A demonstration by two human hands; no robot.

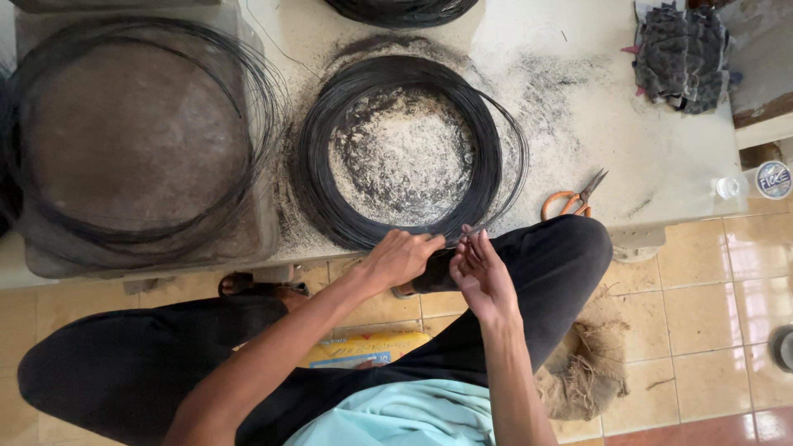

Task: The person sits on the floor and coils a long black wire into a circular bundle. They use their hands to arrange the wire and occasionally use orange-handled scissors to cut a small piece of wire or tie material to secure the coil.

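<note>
A thick coil of black wire (330, 157) lies flat on a dusty white low table (578, 107). At the coil's near edge, my left hand (401, 258) is closed around the wire bundle. Beside it on the right, my right hand (479, 272) pinches a thin strand of wire at the same spot, fingertips up. Both hands hover over my knees, which are in black trousers.
A larger, looser wire coil (248, 99) rests on a brown slab at left. Another coil (405, 10) is at the top edge. Orange-handled scissors (572, 198) lie at the table's front right. A dark rag pile (681, 56) sits far right. Burlap (586, 372) lies on the tiled floor.
</note>
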